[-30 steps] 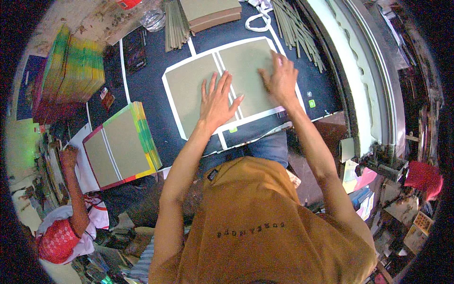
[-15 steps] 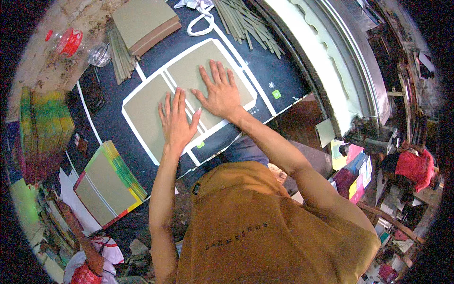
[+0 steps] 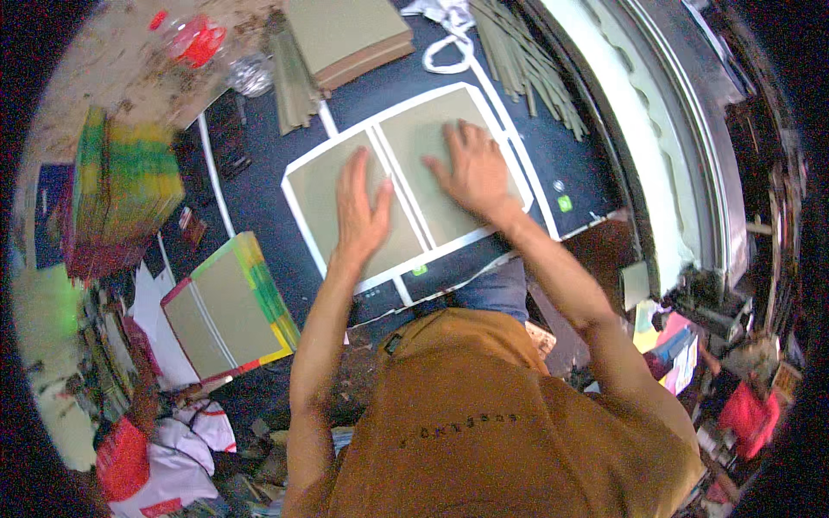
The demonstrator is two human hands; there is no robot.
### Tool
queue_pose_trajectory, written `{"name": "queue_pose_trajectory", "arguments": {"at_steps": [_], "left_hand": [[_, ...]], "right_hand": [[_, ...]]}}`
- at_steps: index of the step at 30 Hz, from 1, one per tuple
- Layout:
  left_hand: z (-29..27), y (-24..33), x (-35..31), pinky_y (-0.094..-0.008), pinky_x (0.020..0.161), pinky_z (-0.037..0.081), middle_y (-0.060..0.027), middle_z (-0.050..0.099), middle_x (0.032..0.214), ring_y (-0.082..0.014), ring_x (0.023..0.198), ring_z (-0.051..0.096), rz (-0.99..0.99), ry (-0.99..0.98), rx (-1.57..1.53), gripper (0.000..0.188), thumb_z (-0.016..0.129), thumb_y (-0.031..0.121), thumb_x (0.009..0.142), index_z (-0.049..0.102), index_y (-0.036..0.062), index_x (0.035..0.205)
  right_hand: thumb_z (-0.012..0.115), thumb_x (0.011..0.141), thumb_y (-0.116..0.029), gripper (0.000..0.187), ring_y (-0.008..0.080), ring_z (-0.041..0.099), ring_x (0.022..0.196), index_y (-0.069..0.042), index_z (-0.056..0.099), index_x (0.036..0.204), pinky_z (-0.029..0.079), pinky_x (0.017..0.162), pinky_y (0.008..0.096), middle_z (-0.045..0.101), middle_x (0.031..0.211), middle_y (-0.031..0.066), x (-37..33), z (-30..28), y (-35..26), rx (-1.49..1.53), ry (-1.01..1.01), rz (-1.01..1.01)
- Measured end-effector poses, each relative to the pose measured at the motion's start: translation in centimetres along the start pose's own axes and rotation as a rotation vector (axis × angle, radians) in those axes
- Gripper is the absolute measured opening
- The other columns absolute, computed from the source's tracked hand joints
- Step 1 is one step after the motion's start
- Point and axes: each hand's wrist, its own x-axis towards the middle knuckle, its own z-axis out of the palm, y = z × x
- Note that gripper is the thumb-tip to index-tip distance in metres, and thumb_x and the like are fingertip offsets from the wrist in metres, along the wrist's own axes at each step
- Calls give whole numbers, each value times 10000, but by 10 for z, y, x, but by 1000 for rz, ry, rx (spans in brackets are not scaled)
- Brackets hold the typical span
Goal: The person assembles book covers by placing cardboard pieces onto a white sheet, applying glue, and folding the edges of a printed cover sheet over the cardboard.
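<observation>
Beyond left hand (image 3: 363, 210), clear red-labelled bottle (image 3: 205, 47)

A dark blue tabletop (image 3: 252, 177) crossed by white strips fills the centre; a stained, tan surface (image 3: 104, 82) lies beyond its upper left corner, wall or floor I cannot tell; along the right runs a long pale bed (image 3: 658, 181), brightly lit and edged with metal rails (image 3: 718, 181); a green glow (image 3: 67, 302) tints the left side; the far right is dim and cluttered.
</observation>
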Motion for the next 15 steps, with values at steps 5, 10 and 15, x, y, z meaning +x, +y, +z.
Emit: {"name": "queue_pose_trajectory", "arguments": {"at_steps": [5, 10, 15], "left_hand": [[-34, -42, 89, -540, 1083, 400, -216, 540, 1359, -401, 1289, 486, -21, -199, 357, 662, 754, 322, 796, 574, 48, 1372], [-28, -42, 131, -483, 1059, 457, -212, 562, 1327, -386, 1245, 536, -46, -494, 496, 657, 766, 373, 717, 634, 50, 1274], [-30, -51, 138, -505, 1050, 461, -180, 575, 1303, -360, 1266, 537, -108, -542, 438, 625, 749, 385, 728, 649, 57, 1250]], "right_hand": [[836, 746, -394, 674, 336, 520, 1265, -113, 604, 1313, 452, 996, 526, 571, 1317, 146, 130, -1, -6, -135, -253, -428], [905, 676, -367, 556, 304, 636, 1099, -97, 690, 1112, 510, 860, 486, 703, 1091, 128, 192, -6, -33, -360, -755, -533], [928, 650, -376, 526, 306, 706, 875, -59, 693, 998, 545, 707, 420, 737, 938, 116, 195, -21, -29, -196, -676, -556]]}}
